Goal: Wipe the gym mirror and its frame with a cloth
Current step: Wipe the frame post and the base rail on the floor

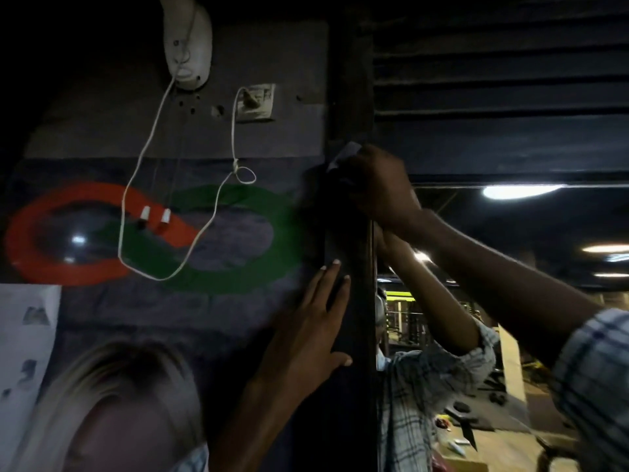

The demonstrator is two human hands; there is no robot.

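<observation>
The frame is being wiped. The right hand [377, 185] grips a pale crumpled cloth [343, 153], seemingly pressed high on the dark vertical mirror frame [350, 240]. The left hand [313, 332] rests lower, fingers straight. The next move probably calls for a downward stroke.

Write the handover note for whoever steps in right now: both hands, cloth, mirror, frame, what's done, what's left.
Right hand: grips the small pale cloth against the dark vertical frame post, about level with the mirror's top edge.
Left hand: flat, fingers straight, pressing lower on the same post.
Large wall mirror: right of the post, reflecting ceiling lights.
Done: the picture does not show which parts are wiped.
Left: probably wipe down the post, then the rest of the frame and the glass.
</observation>
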